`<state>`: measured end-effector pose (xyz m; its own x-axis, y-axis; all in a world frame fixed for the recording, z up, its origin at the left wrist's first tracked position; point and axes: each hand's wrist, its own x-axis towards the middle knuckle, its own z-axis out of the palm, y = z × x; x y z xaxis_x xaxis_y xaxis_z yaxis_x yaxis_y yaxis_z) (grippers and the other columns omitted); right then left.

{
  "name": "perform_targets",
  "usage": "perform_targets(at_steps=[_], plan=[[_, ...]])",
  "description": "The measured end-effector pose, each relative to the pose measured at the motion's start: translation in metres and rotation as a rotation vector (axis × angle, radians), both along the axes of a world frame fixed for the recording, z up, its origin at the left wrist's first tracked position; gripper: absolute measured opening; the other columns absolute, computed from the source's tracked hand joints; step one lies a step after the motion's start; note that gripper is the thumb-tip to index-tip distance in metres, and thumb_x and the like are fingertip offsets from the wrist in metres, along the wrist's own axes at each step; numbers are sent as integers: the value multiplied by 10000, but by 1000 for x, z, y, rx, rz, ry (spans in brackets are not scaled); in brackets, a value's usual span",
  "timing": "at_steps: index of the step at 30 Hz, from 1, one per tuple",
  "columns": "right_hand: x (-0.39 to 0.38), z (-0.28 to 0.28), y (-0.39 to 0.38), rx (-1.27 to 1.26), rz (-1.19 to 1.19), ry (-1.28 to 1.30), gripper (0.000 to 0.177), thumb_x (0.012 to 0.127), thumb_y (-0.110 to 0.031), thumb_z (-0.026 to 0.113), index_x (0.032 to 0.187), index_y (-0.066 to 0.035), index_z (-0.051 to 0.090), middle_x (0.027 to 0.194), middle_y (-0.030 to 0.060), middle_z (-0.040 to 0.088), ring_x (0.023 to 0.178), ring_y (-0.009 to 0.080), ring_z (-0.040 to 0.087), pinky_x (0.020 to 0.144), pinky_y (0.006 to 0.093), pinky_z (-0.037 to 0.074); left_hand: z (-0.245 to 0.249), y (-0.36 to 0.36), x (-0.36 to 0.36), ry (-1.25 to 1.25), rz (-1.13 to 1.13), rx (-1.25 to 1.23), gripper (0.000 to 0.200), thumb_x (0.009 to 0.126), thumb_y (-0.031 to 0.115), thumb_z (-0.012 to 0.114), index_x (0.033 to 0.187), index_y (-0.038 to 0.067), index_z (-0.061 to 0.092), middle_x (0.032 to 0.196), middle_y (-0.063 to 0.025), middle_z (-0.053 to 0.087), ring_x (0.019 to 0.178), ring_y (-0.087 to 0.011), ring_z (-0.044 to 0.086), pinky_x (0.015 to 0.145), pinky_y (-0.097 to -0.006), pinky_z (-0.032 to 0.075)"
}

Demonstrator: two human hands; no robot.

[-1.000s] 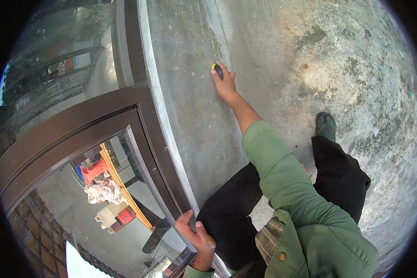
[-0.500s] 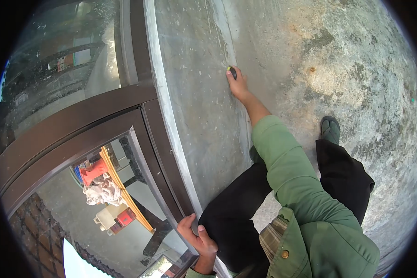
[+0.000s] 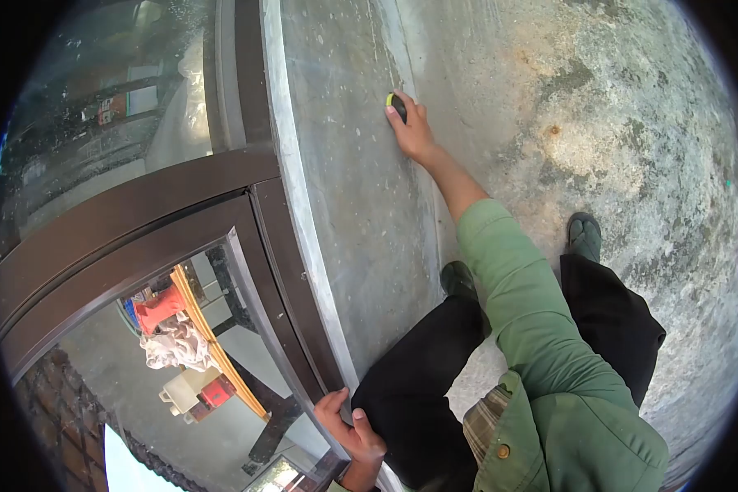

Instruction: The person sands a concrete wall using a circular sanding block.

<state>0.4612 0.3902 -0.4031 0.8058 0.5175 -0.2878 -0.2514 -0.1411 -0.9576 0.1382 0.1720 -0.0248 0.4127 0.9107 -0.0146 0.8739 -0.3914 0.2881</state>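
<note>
My right hand [image 3: 415,131] reaches far forward, its fingers wrapped round a small rounded black thing with a yellow-green edge [image 3: 398,108]; I cannot tell its exact kind. That hand is low over the smooth grey concrete ledge [image 3: 361,189], near the line where it meets the rougher ground. At the bottom, my left hand [image 3: 352,432] rests against the brown metal frame [image 3: 291,287] of the glazed window or door, close to my knee. Its thumb stands apart from the fingers, and nothing shows in it.
Mottled concrete ground [image 3: 631,156] spreads to the right, under my shoe [image 3: 584,236]. A pale strip [image 3: 303,205] edges the frame along the ledge. Through the glass show a wooden edge [image 3: 209,336], a red item [image 3: 159,308], crumpled white cloth [image 3: 176,344] and a pale container [image 3: 184,389].
My right hand has moved a little forward and to the left over the ledge, with the black thing still in it. My left hand stays at the frame.
</note>
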Motion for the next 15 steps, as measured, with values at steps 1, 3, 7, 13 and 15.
perform_targets(at_steps=[1, 3, 7, 13, 15], plan=[[5, 18, -4, -11, 7, 8, 566, 986, -463, 589, 1484, -238, 441, 1292, 237, 438, 1178, 424, 543, 1044, 456, 440, 4, 0, 3, 1, -12, -15, 444, 990, 373, 503, 1150, -34, 582, 1126, -171, 517, 1092, -292, 495, 982, -392, 353], [22, 49, -2, 210, 57, -218, 588, 988, -473, 578, 1504, -240, 419, 1304, 246, 437, 1212, 426, 529, 1072, 458, 416, 2, 1, 3, -7, -23, -24, 439, 990, 369, 502, 1150, -33, 580, 1125, -170, 516, 1096, -291, 493, 984, -393, 353], [2, -32, 10, -181, 24, 221, 608, 1019, -501, 494, 1536, -215, 351, 1336, 231, 419, 1240, 425, 516, 1098, 470, 391, 0, 0, -4, -32, 13, -36, 417, 964, 335, 508, 1150, -32, 578, 1135, -165, 510, 1109, -288, 485, 1013, -390, 343], [10, 23, -4, 73, 109, -95, 581, 1018, -483, 507, 1529, -242, 370, 1300, 229, 441, 1214, 431, 532, 1072, 462, 418, 3, 0, -10, -42, 10, -58, 378, 868, 220, 510, 1142, -32, 576, 1138, -159, 505, 1110, -281, 478, 1034, -384, 331], [10, 22, 1, 102, 4, -170, 557, 1010, -464, 532, 1511, -258, 402, 1277, 230, 455, 1190, 430, 545, 1055, 451, 434, 3, 0, -8, -29, 13, -52, 378, 845, 196, 507, 1138, -31, 577, 1136, -160, 504, 1110, -280, 476, 1036, -385, 330]])
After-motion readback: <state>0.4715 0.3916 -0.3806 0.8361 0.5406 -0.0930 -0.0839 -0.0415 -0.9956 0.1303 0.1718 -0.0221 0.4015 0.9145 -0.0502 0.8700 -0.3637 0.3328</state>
